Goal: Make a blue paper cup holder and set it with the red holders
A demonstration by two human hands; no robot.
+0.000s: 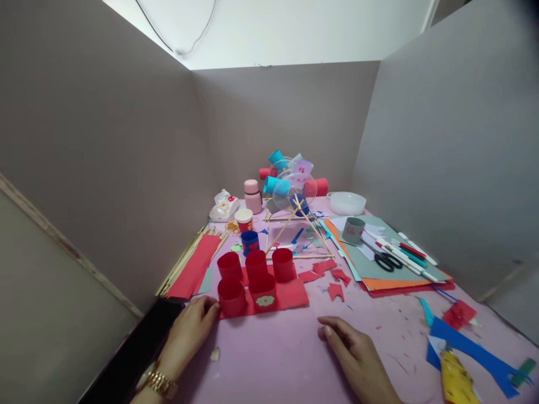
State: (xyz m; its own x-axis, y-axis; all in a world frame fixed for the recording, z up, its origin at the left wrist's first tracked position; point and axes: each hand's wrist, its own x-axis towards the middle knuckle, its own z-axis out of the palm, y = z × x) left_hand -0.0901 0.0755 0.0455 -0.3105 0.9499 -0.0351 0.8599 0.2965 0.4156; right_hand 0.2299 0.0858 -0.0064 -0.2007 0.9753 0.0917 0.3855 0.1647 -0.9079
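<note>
Several red paper tubes (232, 296) stand in two rows on a red paper sheet (295, 293); one front tube bears a pale green flower cutout (265, 301). My left hand (197, 320) rests on the table at the sheet's left front corner. Its loosely bent fingertips lie against or right beside the leftmost front tube; I cannot tell whether they touch. My right hand (351, 350) lies on the table right of the sheet, fingers loosely curled, nothing in it. Behind the tubes are a blue paper tube (250, 243) and a patterned paper cup (244, 220).
A stick frame (295, 224) carrying a wheel with coloured tubes stands at the back. To the right lie stacked paper sheets (379, 247), black-handled scissors (388, 261), pens, a grey tube (353, 230) and blue scraps. Wooden sticks (182, 261) line the left wall. Red scraps (336, 292) are scattered centrally.
</note>
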